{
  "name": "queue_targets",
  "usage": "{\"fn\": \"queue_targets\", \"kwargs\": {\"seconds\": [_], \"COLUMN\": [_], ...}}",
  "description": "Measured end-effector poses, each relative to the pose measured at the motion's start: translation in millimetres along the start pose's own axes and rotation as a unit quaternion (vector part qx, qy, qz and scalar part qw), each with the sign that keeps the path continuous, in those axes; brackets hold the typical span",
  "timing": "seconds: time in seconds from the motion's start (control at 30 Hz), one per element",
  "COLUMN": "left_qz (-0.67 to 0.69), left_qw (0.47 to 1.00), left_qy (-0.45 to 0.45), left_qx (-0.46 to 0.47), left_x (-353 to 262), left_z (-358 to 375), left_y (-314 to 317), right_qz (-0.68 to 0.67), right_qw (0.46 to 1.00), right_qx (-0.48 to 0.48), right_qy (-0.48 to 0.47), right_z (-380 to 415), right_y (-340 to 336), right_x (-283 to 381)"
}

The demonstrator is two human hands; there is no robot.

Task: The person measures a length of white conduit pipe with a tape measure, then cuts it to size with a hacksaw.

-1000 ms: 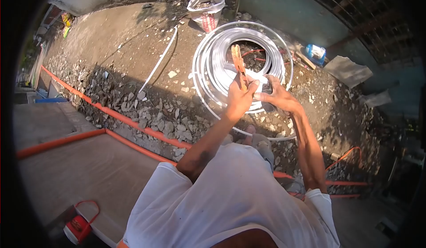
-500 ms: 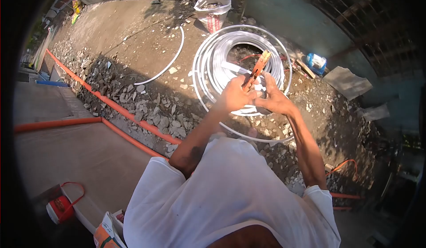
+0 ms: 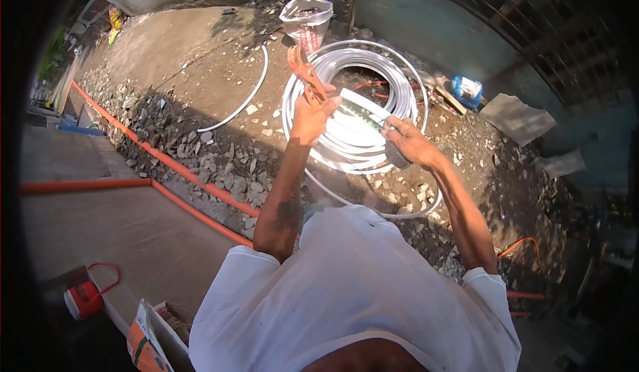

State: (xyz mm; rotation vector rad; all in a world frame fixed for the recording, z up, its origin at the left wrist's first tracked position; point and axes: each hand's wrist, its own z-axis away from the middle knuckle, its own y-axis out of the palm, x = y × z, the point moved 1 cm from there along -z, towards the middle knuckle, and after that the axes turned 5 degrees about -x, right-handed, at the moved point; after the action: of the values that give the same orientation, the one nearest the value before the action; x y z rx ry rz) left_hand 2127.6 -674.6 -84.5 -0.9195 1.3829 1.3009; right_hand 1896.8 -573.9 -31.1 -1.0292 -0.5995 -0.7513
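Note:
My left hand [image 3: 311, 115] grips orange-handled pliers [image 3: 303, 72], raised and pointing up and away, over the left side of a large coil of white flat cable [image 3: 356, 115] lying on rubble. My right hand [image 3: 405, 140] holds a dark roll and the end of a white strip [image 3: 363, 109] that stretches from it toward my left hand. The two hands are apart, above the coil. My white shirt [image 3: 353, 292] fills the lower part of the view.
Orange conduit [image 3: 166, 165] runs across rubble and a concrete slab at left. A white sack [image 3: 307, 19] stands beyond the coil, a loose white cable [image 3: 243, 102] curves on the dirt, a blue bottle [image 3: 466, 89] lies at right. A red tool [image 3: 83, 299] and a carton [image 3: 146, 345] sit lower left.
My hands were together over the coil. Now my left hand has swung the pliers up and left, away from my right hand, and a white strip is stretched between them.

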Motion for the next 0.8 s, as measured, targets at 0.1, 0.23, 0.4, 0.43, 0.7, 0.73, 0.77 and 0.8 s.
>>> {"fn": "queue_targets", "kwargs": {"seconds": [0.1, 0.23, 0.4, 0.43, 0.7, 0.73, 0.77, 0.8], "left_qz": [0.035, 0.192, 0.279, 0.269, 0.282, 0.299, 0.314, 0.304], "left_qw": [0.999, 0.978, 0.957, 0.96, 0.956, 0.952, 0.947, 0.951], "left_qy": [-0.011, -0.019, -0.036, -0.04, -0.06, -0.057, -0.055, -0.047], "left_qx": [-0.002, 0.082, 0.072, 0.071, 0.058, 0.047, 0.035, 0.036], "left_x": [14.4, 11.6, 14.2, 19.8, 24.4, 23.6, 23.1, 23.0], "left_z": [-1.3, -8.4, -8.0, -11.1, -13.0, -13.3, -13.7, -15.6], "left_y": [9.3, 19.6, 27.9, 25.7, 35.1, 39.7, 40.2, 38.3], "right_qz": [0.029, -0.013, -0.071, -0.021, -0.053, -0.051, -0.05, -0.05], "right_qw": [1.0, 1.0, 0.997, 1.0, 0.998, 0.999, 0.999, 0.999], "right_qx": [0.005, 0.01, 0.029, -0.014, 0.027, 0.013, 0.001, -0.012], "right_qy": [0.007, -0.011, -0.015, -0.015, 0.001, 0.004, 0.008, 0.013], "right_z": [2.1, -7.3, -4.1, -7.8, -12.4, -12.9, -10.2, -8.9], "right_y": [-5.8, -1.8, -11.5, -6.9, -12.6, -13.9, -14.5, -14.3], "right_x": [-0.3, -19.6, -1.6, -10.7, 7.1, 9.7, 16.9, 20.2]}}
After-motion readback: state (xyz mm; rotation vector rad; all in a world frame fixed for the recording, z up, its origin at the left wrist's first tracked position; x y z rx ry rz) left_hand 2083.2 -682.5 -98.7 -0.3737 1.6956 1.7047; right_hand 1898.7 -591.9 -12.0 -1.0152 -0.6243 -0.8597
